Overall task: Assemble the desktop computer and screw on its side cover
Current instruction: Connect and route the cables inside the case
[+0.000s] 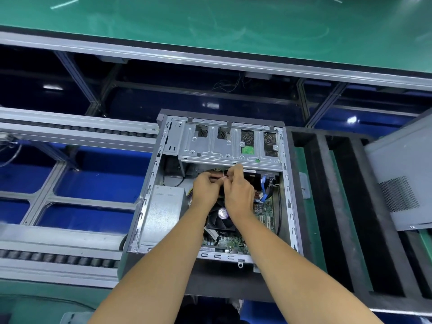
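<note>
An open desktop computer case (289, 206) lies on its side in front of me, with its inside facing up. Inside it I see the drive cage (224, 146), the power supply (161, 211), the CPU fan (219, 218) and the green motherboard (264, 213). Both hands are inside the case just below the drive cage. My left hand (204, 190) grips a bundle of cables (216, 172). My right hand (238, 195) pinches a thin white tie (225, 176) at that bundle. The grey side cover (402, 178) leans at the right.
The case rests on a black foam pad (350, 206) with slots, over a green mat. Roller conveyor rails (58, 256) run along the left. A green bench top (210, 26) spans the far side, with a metal frame and blue bins beneath it.
</note>
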Demonstrator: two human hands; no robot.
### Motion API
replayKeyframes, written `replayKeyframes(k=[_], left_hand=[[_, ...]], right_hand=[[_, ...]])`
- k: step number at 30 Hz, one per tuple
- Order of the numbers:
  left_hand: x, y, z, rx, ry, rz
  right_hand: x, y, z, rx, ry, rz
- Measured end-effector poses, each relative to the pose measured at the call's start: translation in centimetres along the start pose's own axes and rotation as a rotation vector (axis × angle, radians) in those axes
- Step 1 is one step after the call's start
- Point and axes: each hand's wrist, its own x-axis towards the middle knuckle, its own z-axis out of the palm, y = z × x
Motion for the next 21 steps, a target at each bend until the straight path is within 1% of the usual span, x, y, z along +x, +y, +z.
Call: replayKeyframes(k=[4, 7, 8, 12, 13, 16, 18, 19, 21], left_hand=[[0.2, 0.1, 0.0, 0.032, 0.025, 0.012], [-0.1, 0.0, -0.3, 0.062, -0.019, 0.041], [-0.1, -0.1, -0.4, 0.1, -0.016, 0.086], [-0.6, 0.2, -0.4, 0.396, -0.046, 0.401], [-0.7, 0.3, -0.5, 0.453, -0.035, 0.425], [-0.5, 0.8, -0.7, 0.607, 0.004, 0.367], [0.0, 1.4, -0.9, 0.715, -0.013, 0.383], [0.3, 1.6, -0.9, 0.737, -0.019, 0.383], [0.9, 1.8, -1.0, 0.665, -0.027, 0.335]], right_hand=[[0.0, 0.2, 0.0, 0.026, 0.025, 0.016], [-0.1, 0.5, -0.1, 0.022, 0.007, 0.011], [-0.1, 0.6, -0.1, 0.013, 0.001, 0.005], [-0.2, 0.8, -0.3, -0.016, -0.011, -0.007], [-0.3, 0.7, -0.4, -0.02, -0.013, -0.012], [-0.3, 0.6, -0.4, -0.009, -0.019, -0.01], [-0.2, 0.6, -0.4, -0.007, -0.034, -0.006], [-0.1, 0.5, -0.4, -0.028, -0.045, -0.011], [0.2, 0.5, -0.3, -0.074, -0.058, -0.021]])
